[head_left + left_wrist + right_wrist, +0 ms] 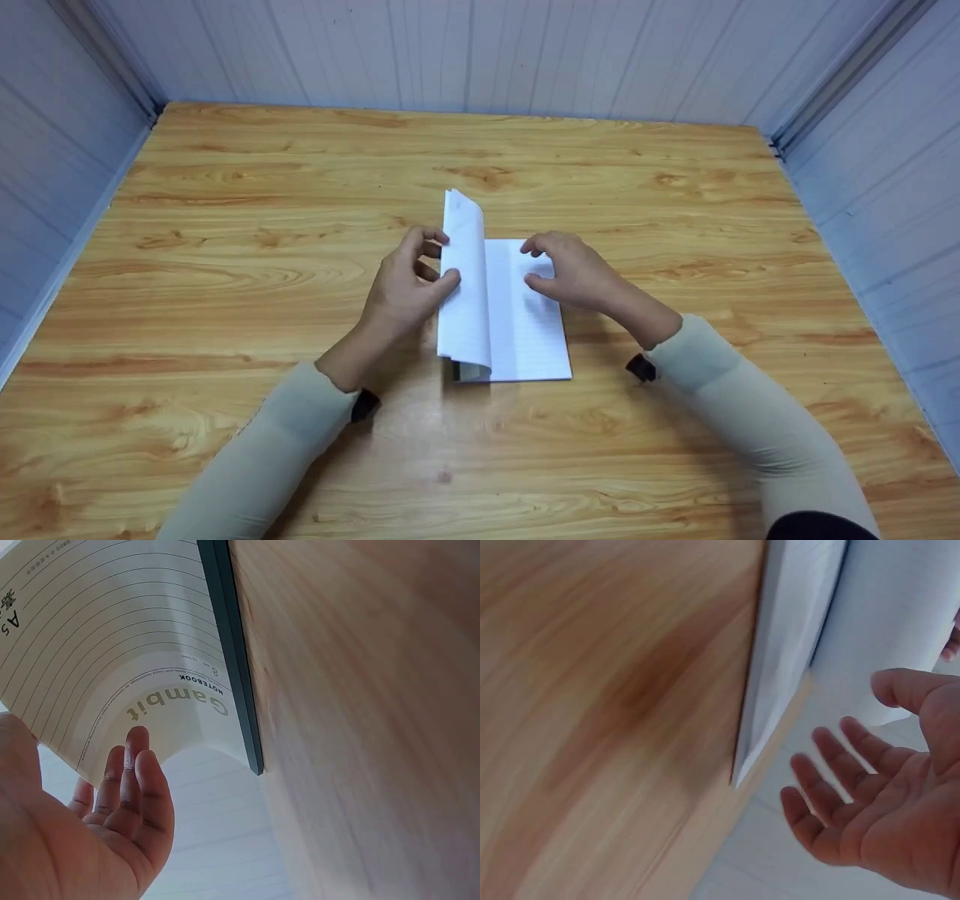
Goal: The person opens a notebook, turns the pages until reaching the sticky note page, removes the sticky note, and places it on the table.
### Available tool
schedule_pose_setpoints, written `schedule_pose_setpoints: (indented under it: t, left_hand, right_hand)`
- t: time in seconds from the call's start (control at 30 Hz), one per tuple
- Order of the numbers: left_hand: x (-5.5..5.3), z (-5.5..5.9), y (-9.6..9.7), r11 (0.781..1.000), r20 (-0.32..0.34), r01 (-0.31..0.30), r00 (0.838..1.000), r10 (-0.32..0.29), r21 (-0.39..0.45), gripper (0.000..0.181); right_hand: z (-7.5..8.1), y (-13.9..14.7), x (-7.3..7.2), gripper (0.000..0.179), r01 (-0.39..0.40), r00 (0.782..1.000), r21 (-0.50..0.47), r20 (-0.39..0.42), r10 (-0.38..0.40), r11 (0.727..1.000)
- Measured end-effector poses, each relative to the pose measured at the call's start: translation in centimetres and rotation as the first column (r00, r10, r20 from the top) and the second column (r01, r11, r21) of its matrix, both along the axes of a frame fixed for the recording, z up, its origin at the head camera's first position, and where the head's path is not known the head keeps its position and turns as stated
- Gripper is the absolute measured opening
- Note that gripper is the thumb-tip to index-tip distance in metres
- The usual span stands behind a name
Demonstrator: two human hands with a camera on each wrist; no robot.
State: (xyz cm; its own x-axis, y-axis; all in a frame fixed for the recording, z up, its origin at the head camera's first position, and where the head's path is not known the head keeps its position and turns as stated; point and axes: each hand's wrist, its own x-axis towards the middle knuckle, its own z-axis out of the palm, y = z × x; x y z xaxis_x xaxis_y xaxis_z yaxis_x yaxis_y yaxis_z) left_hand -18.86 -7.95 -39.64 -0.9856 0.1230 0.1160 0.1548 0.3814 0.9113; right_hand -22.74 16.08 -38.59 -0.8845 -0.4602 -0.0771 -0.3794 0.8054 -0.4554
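An open notebook (538, 322) with white lined pages lies near the middle of the table. Its left part, a bundle of leaves (466, 300), stands raised and curved. My left hand (409, 285) holds that bundle at its outer edge, the thumb on the page side and the fingers behind. The left wrist view shows the outside of the cream cover (127, 652), printed "Gambit NOTEBOOK", and a dark spine (234, 660) low against the wood. My right hand (574, 271) hovers over the right page, fingers loosely bent and holding nothing; in the right wrist view it is apart from the notebook.
The wood-grain table (262, 187) spreads out on all sides of the notebook. Pale panelled walls (480, 56) enclose it at the back, left and right. A dark wrist device (365, 405) sits under the left sleeve cuff, another (641, 367) under the right.
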Motion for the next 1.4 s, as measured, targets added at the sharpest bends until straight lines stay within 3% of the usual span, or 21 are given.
schedule_pose_setpoints:
  t: [0.17,0.47,0.77,1.17,1.4]
  left_hand:
    - [0.1,0.0,0.0,0.999,-0.005,0.0,1.0,0.0,0.038,0.033]
    - [0.2,0.1,-0.1,0.999,-0.049,-0.027,0.998,0.029,0.028,0.018]
    - [0.2,0.1,0.0,0.999,-0.031,-0.04,0.999,0.041,0.017,0.017]
    - [0.2,0.1,-0.2,1.0,-0.031,-0.013,0.999,0.013,-0.001,0.013]
    - [0.2,0.0,-0.1,1.0,-0.032,-0.007,0.999,0.007,0.004,0.013]
  right_hand:
    - [-0.4,0.8,-0.3,0.052,0.059,0.998,0.158,0.019,-0.063,0.986]
    - [-1.2,1.1,-0.5,0.075,0.088,0.989,0.242,0.091,-0.113,0.966]
    - [-1.5,1.1,-0.4,0.076,0.072,0.995,0.228,0.055,-0.087,0.971]
    - [-1.5,0.7,-0.5,0.067,0.041,0.997,0.058,0.06,-0.045,0.997]
    - [-1.6,0.8,-0.5,0.077,0.056,0.997,0.177,0.049,-0.066,0.983]
